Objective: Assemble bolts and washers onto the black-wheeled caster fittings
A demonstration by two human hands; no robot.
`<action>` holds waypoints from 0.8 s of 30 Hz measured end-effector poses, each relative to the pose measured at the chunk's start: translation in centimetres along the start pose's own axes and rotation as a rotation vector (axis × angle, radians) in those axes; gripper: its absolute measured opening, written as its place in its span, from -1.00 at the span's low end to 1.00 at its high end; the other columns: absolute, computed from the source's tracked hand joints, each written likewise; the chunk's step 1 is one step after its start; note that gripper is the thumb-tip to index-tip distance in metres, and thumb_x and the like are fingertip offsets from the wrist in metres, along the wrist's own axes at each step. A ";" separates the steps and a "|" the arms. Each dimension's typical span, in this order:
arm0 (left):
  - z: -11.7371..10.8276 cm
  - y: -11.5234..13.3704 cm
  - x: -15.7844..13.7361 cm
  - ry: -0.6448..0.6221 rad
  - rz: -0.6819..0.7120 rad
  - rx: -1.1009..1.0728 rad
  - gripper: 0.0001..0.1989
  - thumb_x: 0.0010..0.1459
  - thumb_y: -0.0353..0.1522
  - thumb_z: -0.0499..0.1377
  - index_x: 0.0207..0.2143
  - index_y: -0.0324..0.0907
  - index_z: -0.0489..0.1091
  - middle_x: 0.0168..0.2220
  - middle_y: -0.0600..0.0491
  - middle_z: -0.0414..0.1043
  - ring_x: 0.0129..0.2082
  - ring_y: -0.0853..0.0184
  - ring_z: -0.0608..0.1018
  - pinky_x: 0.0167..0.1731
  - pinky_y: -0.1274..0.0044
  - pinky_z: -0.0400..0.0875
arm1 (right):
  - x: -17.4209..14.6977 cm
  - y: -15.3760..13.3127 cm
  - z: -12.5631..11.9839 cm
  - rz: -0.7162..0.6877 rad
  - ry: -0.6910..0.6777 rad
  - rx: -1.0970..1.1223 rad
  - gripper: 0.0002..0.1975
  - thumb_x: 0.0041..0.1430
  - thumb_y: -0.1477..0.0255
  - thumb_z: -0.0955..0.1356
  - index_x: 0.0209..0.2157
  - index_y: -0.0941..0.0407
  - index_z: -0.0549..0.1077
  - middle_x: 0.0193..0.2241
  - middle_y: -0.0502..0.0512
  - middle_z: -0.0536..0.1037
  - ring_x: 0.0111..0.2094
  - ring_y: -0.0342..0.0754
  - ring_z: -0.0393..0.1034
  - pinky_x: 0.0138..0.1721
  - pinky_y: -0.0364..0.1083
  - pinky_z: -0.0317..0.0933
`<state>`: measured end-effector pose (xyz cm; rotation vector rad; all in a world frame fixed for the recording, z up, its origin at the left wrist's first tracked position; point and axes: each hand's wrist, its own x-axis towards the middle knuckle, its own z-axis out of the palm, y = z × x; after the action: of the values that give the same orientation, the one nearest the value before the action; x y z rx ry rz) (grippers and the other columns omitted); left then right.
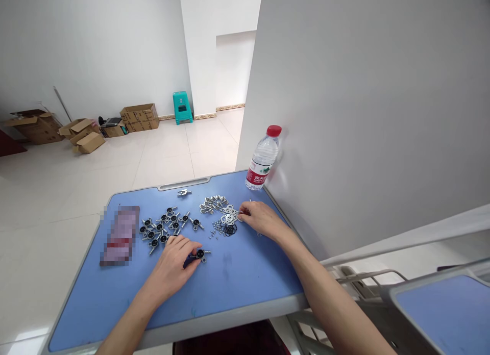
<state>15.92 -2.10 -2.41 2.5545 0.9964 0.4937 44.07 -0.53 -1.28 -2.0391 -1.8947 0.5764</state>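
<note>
My left hand (176,260) pinches a small metal fitting (200,254) with a round black centre and side stems, resting at the table's middle. Beyond this hand lies a cluster of similar fittings (160,227). My right hand (261,218) is at the edge of a pile of flat metal plates with holes (228,219). Its fingers are curled together at the tips; what they grip there is too small to make out. Near them are black rubber rings (230,230), tiny screws (217,228) and a group of shiny metal levers (213,204).
A water bottle (263,158) with a red cap stands at the blue table's (252,283) far right corner, by a grey partition (367,115). A blurred purple packet (121,235) lies left. One separate metal part (184,193) sits near the back edge. Cartons (140,118) and a green stool (182,107) stand beyond.
</note>
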 end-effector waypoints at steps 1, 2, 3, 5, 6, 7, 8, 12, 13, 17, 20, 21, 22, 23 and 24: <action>0.0 0.0 0.0 0.000 0.003 0.003 -0.83 0.17 -0.48 0.11 -0.18 -0.11 0.38 -0.36 0.09 0.44 -0.29 0.25 0.46 -0.20 0.38 0.31 | 0.0 0.0 0.0 0.000 0.002 0.000 -0.91 0.11 0.51 0.33 -0.41 0.14 0.49 -0.44 0.05 0.55 -0.42 -0.09 0.35 -0.48 -0.15 -0.03; 0.0 0.0 0.0 0.000 0.004 0.005 -0.82 0.18 -0.48 0.11 -0.18 -0.11 0.38 -0.36 0.09 0.44 -0.29 0.25 0.46 -0.21 0.39 0.31 | 0.0 0.0 0.0 0.000 0.003 0.000 -0.92 0.12 0.51 0.33 -0.41 0.14 0.49 -0.44 0.05 0.55 -0.42 -0.09 0.35 -0.48 -0.15 -0.02; 0.0 0.0 0.0 -0.002 0.004 0.005 -0.82 0.18 -0.48 0.11 -0.18 -0.11 0.39 -0.36 0.09 0.44 -0.29 0.25 0.46 -0.21 0.39 0.31 | -0.1 0.1 0.0 0.001 0.005 -0.001 -0.92 0.12 0.50 0.34 -0.41 0.14 0.49 -0.45 0.04 0.54 -0.43 -0.09 0.36 -0.48 -0.16 -0.02; 0.0 0.0 -0.1 -0.004 0.003 0.001 -0.82 0.19 -0.47 0.10 -0.17 -0.11 0.39 -0.36 0.08 0.44 -0.30 0.25 0.45 -0.21 0.38 0.31 | 0.0 0.1 0.0 0.002 0.011 -0.004 -0.93 0.11 0.48 0.35 -0.42 0.14 0.48 -0.44 0.05 0.54 -0.42 -0.09 0.36 -0.48 -0.16 -0.01; 0.0 0.0 -0.1 -0.004 0.000 -0.001 -0.82 0.19 -0.47 0.10 -0.17 -0.11 0.38 -0.35 0.07 0.44 -0.29 0.25 0.45 -0.21 0.38 0.31 | 0.0 0.1 -0.1 0.000 0.020 -0.006 -0.94 0.11 0.47 0.36 -0.42 0.14 0.48 -0.43 0.05 0.54 -0.41 -0.08 0.36 -0.47 -0.16 0.00; 0.0 0.0 -0.1 -0.005 -0.001 -0.002 -0.82 0.19 -0.46 0.10 -0.16 -0.11 0.38 -0.35 0.07 0.44 -0.29 0.25 0.45 -0.20 0.37 0.30 | 0.1 0.1 -0.1 -0.003 0.033 -0.007 -0.94 0.11 0.45 0.36 -0.40 0.13 0.48 -0.42 0.05 0.54 -0.40 -0.08 0.37 -0.46 -0.16 0.01; 0.1 0.0 -0.2 -0.004 -0.001 -0.002 -0.82 0.18 -0.45 0.11 -0.16 -0.11 0.38 -0.35 0.07 0.44 -0.29 0.25 0.44 -0.20 0.37 0.30 | 0.2 -0.1 -0.1 -0.008 0.051 -0.007 -0.93 0.12 0.44 0.36 -0.38 0.13 0.48 -0.39 0.06 0.54 -0.39 -0.08 0.38 -0.45 -0.16 0.03; 0.1 0.0 -0.2 0.003 -0.001 0.006 -0.82 0.15 -0.44 0.14 -0.16 -0.10 0.38 -0.35 0.07 0.42 -0.30 0.24 0.44 -0.18 0.35 0.29 | 0.9 -1.5 0.7 -0.063 0.136 -0.010 -0.88 0.22 0.42 0.32 -0.22 0.10 0.47 -0.27 0.05 0.53 -0.31 -0.09 0.40 -0.36 -0.16 0.08; 0.1 0.0 -0.2 0.003 0.000 0.007 -0.81 0.15 -0.45 0.14 -0.16 -0.10 0.38 -0.35 0.07 0.42 -0.30 0.25 0.44 -0.18 0.35 0.29 | 1.0 -2.0 1.1 -0.079 0.149 -0.016 -0.87 0.24 0.42 0.32 -0.20 0.09 0.47 -0.24 0.06 0.53 -0.30 -0.09 0.40 -0.35 -0.16 0.09; 0.0 0.2 -0.1 -0.004 0.005 0.008 -0.81 0.15 -0.47 0.13 -0.16 -0.11 0.37 -0.35 0.08 0.42 -0.30 0.25 0.44 -0.18 0.36 0.28 | 1.3 -3.3 3.1 -0.118 0.164 -0.056 -0.88 0.24 0.43 0.33 -0.20 0.10 0.47 -0.19 0.12 0.52 -0.32 -0.04 0.42 -0.39 -0.13 0.07; -0.1 0.2 -0.1 -0.012 0.001 0.006 -0.81 0.16 -0.48 0.14 -0.17 -0.12 0.37 -0.35 0.08 0.43 -0.29 0.25 0.44 -0.18 0.36 0.27 | 1.3 -3.5 4.1 -0.122 0.178 -0.071 -0.87 0.25 0.49 0.29 -0.25 0.12 0.48 -0.21 0.17 0.53 -0.34 -0.01 0.42 -0.42 -0.12 0.06; -0.1 0.2 -0.1 -0.013 0.000 0.004 -0.82 0.17 -0.48 0.14 -0.17 -0.11 0.37 -0.35 0.08 0.43 -0.29 0.25 0.44 -0.17 0.36 0.27 | 1.4 -3.5 4.2 -0.121 0.185 -0.068 -0.86 0.25 0.51 0.27 -0.27 0.13 0.48 -0.22 0.18 0.53 -0.34 0.00 0.42 -0.42 -0.11 0.06; -0.1 0.2 -0.1 -0.011 -0.001 0.003 -0.82 0.17 -0.47 0.13 -0.17 -0.11 0.37 -0.35 0.09 0.43 -0.29 0.25 0.44 -0.17 0.36 0.27 | 1.4 -3.4 4.1 -0.119 0.193 -0.060 -0.85 0.25 0.52 0.26 -0.29 0.13 0.48 -0.23 0.18 0.53 -0.34 0.00 0.42 -0.42 -0.11 0.07; -0.1 0.2 -0.1 -0.008 -0.002 0.000 -0.82 0.18 -0.47 0.13 -0.16 -0.11 0.37 -0.35 0.09 0.43 -0.29 0.25 0.44 -0.16 0.36 0.27 | 1.4 -3.4 3.9 -0.117 0.204 -0.047 -0.84 0.24 0.54 0.26 -0.31 0.14 0.48 -0.24 0.17 0.53 -0.34 0.00 0.42 -0.41 -0.11 0.07; -0.1 0.2 0.0 -0.003 -0.005 -0.003 -0.82 0.18 -0.47 0.12 -0.16 -0.11 0.37 -0.35 0.09 0.43 -0.29 0.26 0.44 -0.14 0.35 0.26 | 1.4 -3.3 3.6 -0.114 0.217 -0.031 -0.84 0.23 0.55 0.26 -0.32 0.14 0.47 -0.26 0.17 0.54 -0.35 0.00 0.41 -0.41 -0.11 0.08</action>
<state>15.97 -2.27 -2.23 2.5489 0.9996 0.4891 39.51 0.92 -2.98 -1.9104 -1.8842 0.2867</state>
